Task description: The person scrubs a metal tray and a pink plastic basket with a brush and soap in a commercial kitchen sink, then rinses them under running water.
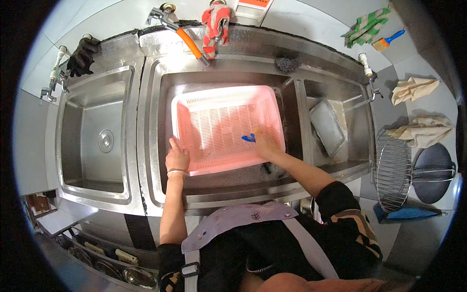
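A pink rectangular plastic basket (222, 127) with slotted walls and floor sits tilted slightly in the large middle basin of a stainless steel sink (233, 186). My left hand (177, 157) grips the basket's rim at its near left corner. Inside the basket, toward the right, my right hand (267, 146) is closed around a small blue-handled tool (249, 138). Fingers cover most of that tool, so whether it is a brush I cannot tell. Soapy-looking water shows beneath and around the basket.
A faucet with an orange hose (188, 42) reaches over the back edge beside a red-striped glove (215, 29). Behind the basket lies a dark scouring pad (288, 64). The right basin holds a translucent container (327, 127). A wire strainer (394, 175) hangs at right.
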The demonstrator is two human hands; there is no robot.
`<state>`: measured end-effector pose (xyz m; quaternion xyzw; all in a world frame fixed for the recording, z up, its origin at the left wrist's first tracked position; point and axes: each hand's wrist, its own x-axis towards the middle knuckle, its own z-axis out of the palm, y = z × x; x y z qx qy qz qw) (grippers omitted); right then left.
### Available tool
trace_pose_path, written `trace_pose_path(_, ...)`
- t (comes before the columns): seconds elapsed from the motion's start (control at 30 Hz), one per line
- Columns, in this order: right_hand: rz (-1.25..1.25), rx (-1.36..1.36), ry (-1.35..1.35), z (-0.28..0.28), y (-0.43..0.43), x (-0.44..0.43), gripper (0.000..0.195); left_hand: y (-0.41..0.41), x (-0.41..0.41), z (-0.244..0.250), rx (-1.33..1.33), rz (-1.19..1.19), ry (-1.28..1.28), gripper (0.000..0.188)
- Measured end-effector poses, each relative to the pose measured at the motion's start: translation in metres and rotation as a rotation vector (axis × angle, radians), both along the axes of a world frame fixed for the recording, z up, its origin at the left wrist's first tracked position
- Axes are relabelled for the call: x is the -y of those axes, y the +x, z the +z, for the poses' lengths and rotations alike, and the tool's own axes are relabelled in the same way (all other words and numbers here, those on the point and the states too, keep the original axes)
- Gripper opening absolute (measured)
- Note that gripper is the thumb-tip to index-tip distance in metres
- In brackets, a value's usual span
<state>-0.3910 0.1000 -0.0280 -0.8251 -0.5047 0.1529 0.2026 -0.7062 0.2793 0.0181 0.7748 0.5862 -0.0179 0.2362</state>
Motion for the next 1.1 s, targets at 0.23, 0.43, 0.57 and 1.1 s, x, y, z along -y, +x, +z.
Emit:
trace_pose_path(0.23,0.029,-0.016,-0.114,0.023,0.046,-0.1,0.036,-0.002,0.002,-0.01,0.047,0.01,0.071,0.062)
trace_pose_path(0.43,0.002,-0.037,-0.3,0.003,-0.002,-0.002,0.028,-0.001,0.003,-0.01,0.066,0.051,0.044,0.065)
trace_pose_path(0.57,0.382,-0.359,-0.451,0.087,0.047,-0.025,0.024,0.0,0.0,-0.011,0.059,0.026,0.049,0.067)
trace_pose_path(1.1,0.814,-0.391,-0.589,0.067,-0.025,-0.043,0.03,-0.002,0.003,-0.008,0.011,0.031,0.042,0.063)
